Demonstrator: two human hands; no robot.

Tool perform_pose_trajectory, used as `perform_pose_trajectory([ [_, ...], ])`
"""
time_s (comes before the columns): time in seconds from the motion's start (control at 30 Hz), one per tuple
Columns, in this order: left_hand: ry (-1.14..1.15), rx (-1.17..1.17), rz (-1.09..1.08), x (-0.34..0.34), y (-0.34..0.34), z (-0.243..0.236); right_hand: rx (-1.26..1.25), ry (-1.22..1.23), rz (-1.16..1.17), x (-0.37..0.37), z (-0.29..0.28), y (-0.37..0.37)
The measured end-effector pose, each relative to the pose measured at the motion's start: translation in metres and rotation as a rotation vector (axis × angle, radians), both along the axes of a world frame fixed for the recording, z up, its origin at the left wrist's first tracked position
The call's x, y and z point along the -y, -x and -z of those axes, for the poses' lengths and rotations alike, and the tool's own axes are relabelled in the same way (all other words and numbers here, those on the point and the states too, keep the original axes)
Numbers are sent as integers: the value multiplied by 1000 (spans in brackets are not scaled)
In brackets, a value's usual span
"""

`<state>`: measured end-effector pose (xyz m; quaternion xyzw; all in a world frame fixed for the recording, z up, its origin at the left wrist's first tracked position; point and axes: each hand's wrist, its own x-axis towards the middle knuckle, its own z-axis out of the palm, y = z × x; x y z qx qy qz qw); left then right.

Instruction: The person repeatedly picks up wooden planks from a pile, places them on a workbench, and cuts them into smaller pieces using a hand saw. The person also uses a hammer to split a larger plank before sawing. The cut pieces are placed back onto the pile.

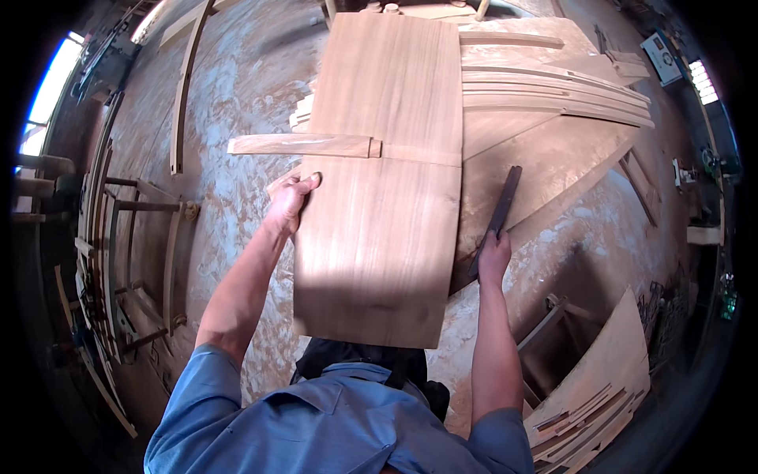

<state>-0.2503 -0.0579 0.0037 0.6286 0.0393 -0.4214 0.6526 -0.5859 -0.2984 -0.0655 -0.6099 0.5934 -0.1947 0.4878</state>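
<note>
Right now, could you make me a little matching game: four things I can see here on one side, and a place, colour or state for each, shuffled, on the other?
Things
1. Left hand
2. Dark bar
3. Short strip of wood
4. Shirt

Places, colours, states
A. Lying across the wide board, jutting past its left edge
B. Blue
C. Held in the right hand
D. Grasping that board's left edge

Pairs: 1-D, 2-C, 3-A, 4-B

The left hand (290, 202) I watch from afar grips a wide board (379, 237) by its left edge; the right hand (495, 254) clasps a dark bar (504, 199). A wooden strip (300, 145) on the board juts leftward.
</note>
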Motion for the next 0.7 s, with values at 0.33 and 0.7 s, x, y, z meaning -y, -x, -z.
perform_pose_trajectory([
  [0.33, -681, 645, 253, 8, 17, -5, -421, 314, -308, 1, -30, -10],
  [0.7, -774, 1016, 215, -8, 52, 32, -118, 158, -494, -101, -65, 1],
])
